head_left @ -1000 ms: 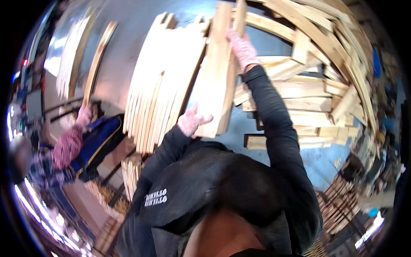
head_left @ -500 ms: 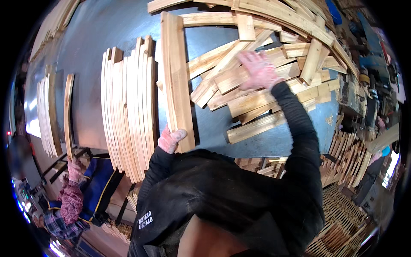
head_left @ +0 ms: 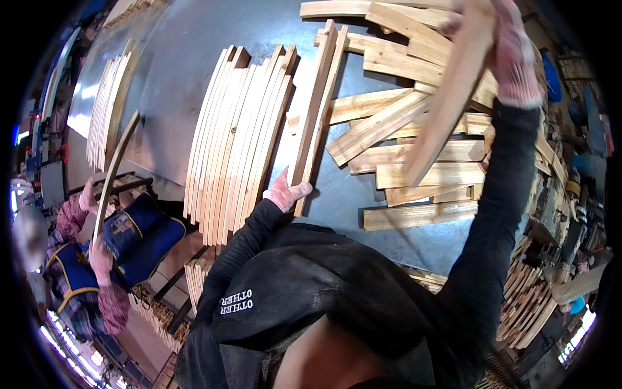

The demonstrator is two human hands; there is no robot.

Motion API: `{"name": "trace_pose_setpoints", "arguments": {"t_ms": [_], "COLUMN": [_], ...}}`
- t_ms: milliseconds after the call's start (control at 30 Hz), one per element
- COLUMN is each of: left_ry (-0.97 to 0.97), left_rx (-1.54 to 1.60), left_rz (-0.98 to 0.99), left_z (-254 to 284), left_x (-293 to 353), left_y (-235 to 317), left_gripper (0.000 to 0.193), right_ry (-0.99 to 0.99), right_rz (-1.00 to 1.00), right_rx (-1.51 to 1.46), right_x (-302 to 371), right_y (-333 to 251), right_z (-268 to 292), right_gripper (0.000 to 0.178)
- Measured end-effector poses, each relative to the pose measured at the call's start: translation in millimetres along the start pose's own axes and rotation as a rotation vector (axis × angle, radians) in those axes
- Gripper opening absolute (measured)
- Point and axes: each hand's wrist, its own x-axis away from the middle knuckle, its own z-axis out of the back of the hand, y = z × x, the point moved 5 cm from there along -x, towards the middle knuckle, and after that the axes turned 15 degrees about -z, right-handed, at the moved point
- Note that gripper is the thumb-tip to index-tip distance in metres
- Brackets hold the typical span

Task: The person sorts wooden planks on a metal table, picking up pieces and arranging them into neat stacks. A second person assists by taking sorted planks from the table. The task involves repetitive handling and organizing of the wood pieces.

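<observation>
My left hand [head_left: 287,192], in a pink-and-white knitted glove, is closed round the near end of a pair of narrow wooden boards [head_left: 315,107] standing on edge on the metal table. In my right hand [head_left: 516,65], gloved alike, a wooden board [head_left: 450,100] is held up at a tilt by its far end, over a loose pile of boards [head_left: 427,175]. Part of the right hand's grip is hidden behind that board. Left of my left hand, several boards [head_left: 236,142] stand on edge, packed side by side in a row.
The blue-grey metal table [head_left: 172,84] carries a smaller row of boards [head_left: 110,107] at the far left. Beyond the table's left side, a co-worker's gloved hands [head_left: 97,253] hold a thin strip of wood [head_left: 116,172]. Stacked wood [head_left: 528,301] stands at the lower right.
My right hand has risen from the pile, up and to the right, with a board in it. The boards at my left hand have turned from lying wide to standing on edge.
</observation>
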Motion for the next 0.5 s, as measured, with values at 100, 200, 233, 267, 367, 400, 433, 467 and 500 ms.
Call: {"name": "trace_pose_setpoints", "arguments": {"t_ms": [100, 200, 233, 267, 367, 400, 433, 467, 500], "left_ry": [0.085, 0.241, 0.101, -0.040, -0.263, -0.282, -0.302, -0.312, -0.305], "left_rx": [-0.699, -1.412, -1.280, -1.142, -1.322, -1.409, -1.495, -1.465, -1.403], "left_rz": [0.080, -0.426, -0.486, -0.536, -0.486, -0.419, -0.356, -0.257, -0.216], "left_z": [-17, -35, -41, -47, -73, -74, -74, -77, -77], "left_x": [0, 18, 15, 14, 12, 5, -4, -11, -10], "left_y": [60, 102, 98, 92, 84, 70, 57, 63, 78], "left_gripper": [0.091, 0.090, 0.090, 0.091, 0.087, 0.083, 0.080, 0.076, 0.073], "right_ry": [-0.051, 0.068, 0.194, 0.216, 0.315, 0.354, 0.363, 0.388, 0.366], "right_rz": [-0.326, -0.424, -0.495, -0.563, -0.680, -0.651, -0.577, -0.501, -0.386], "right_rx": [-0.071, -0.111, -0.137, -0.186, -0.248, -0.176, -0.110, -0.044, 0.019], "right_x": [-51, -55, -50, -51, -57, -70, -78, -84, -86], "right_y": [82, 177, 200, 221, 255, 276, 293, 309, 317], "right_z": [48, 16, 12, 11, 11, 27, 42, 62, 72], "right_gripper": [0.065, 0.062, 0.057, 0.062, 0.074, 0.077, 0.078, 0.080, 0.080]}}
